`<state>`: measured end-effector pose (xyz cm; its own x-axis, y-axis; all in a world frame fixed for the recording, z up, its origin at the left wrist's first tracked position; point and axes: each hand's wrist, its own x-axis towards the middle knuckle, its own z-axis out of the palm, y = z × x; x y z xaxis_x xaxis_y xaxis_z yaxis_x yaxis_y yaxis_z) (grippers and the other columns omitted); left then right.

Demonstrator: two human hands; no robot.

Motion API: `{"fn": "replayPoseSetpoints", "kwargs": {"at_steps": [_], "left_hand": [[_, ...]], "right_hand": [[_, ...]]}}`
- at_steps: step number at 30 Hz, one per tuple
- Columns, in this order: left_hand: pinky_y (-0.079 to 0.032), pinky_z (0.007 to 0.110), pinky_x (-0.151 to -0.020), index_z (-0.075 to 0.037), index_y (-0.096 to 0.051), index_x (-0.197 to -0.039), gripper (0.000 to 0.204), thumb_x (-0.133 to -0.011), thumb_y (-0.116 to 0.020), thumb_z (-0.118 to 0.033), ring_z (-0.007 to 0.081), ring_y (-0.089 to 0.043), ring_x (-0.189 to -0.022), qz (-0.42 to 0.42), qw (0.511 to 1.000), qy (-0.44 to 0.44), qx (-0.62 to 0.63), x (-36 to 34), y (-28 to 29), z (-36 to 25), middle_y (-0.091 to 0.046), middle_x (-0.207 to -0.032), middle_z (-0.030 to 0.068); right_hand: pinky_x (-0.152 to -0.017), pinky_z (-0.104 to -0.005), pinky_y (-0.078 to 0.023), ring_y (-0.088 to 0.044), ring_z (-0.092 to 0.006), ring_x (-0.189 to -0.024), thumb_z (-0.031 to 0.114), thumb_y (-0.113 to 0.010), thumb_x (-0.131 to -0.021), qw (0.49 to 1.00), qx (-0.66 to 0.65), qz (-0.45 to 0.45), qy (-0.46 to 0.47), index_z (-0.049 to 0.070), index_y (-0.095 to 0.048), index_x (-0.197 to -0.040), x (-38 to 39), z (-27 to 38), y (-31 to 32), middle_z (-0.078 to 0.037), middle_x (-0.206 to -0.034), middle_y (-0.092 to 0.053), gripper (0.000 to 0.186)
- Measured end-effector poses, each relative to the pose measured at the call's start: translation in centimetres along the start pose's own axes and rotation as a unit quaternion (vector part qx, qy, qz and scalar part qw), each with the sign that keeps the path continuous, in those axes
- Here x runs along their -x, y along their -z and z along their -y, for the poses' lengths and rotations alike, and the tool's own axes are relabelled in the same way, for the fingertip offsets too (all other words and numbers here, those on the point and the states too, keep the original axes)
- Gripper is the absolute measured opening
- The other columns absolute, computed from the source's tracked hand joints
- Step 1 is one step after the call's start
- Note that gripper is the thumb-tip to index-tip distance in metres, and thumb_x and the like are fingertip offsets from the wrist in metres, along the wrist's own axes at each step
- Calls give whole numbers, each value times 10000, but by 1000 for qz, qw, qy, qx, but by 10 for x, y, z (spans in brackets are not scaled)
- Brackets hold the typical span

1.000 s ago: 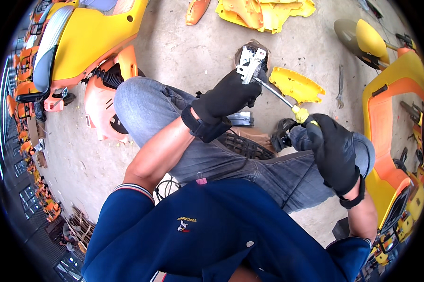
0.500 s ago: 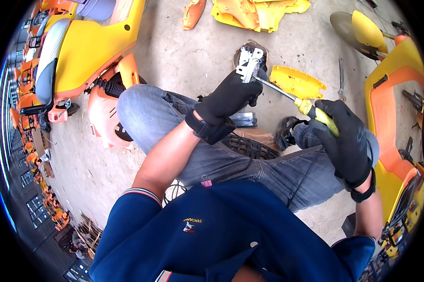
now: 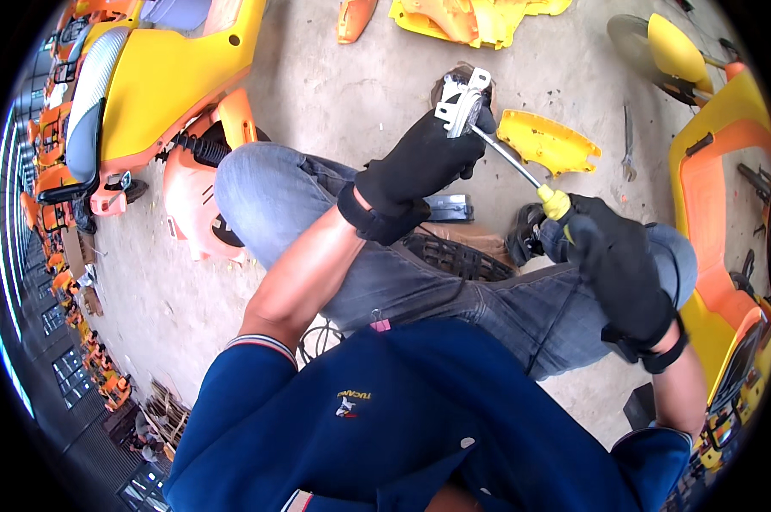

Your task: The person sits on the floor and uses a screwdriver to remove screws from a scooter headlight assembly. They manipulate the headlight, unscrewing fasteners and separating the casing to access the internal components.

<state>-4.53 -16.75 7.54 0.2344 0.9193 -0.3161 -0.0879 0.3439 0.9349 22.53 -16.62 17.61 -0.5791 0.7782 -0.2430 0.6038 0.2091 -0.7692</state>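
Head view shows the person's left hand (image 3: 421, 162), in a black glove, with its fingers curled around a shiny metal part (image 3: 464, 106) above the floor (image 3: 317, 102). The right hand (image 3: 614, 260) grips a yellow-handled screwdriver (image 3: 553, 202) that reaches up to the metal part.

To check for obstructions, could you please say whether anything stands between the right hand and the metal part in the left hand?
Nothing visible blocks it: only the screwdriver gripped by the right hand reaches toward the metal part in the left hand.
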Motion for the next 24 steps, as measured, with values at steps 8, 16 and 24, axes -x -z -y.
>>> {"fn": "replayPoseSetpoints", "kwargs": {"at_steps": [8, 16, 24], "left_hand": [[-474, 274, -587, -39, -599, -1028, 148, -895, -588, -101, 108, -559, -637, 32, 999, -14, 23, -3, -7, 5, -575, -733, 25], [-490, 316, -624, 19, -592, -968, 118, -881, -591, -60, 150, -555, -652, 25, 988, 40, 150, -5, -1, 14, -581, -786, 66], [-484, 308, -617, 17, -598, -982, 135, -874, -588, -64, 140, -543, -628, 22, 994, 36, 99, -5, -3, 10, -566, -765, 48]], "right_hand": [[-530, -178, -441, -564, -24, -644, 237, -613, -975, 919, -291, 108, -243, 45, -612, -1024, -7, 11, 30, -6, -832, -641, 198], [-706, -367, -500, -625, -297, -819, 82, -741, -813, 938, 306, -109, 122, 30, -635, -1194, 4, 21, 12, -134, -935, -649, 398], [-685, -379, -503, -631, -252, -777, 84, -731, -832, 914, 379, -96, 111, 6, -635, -1193, 8, 21, 6, -130, -877, -648, 382]]}}
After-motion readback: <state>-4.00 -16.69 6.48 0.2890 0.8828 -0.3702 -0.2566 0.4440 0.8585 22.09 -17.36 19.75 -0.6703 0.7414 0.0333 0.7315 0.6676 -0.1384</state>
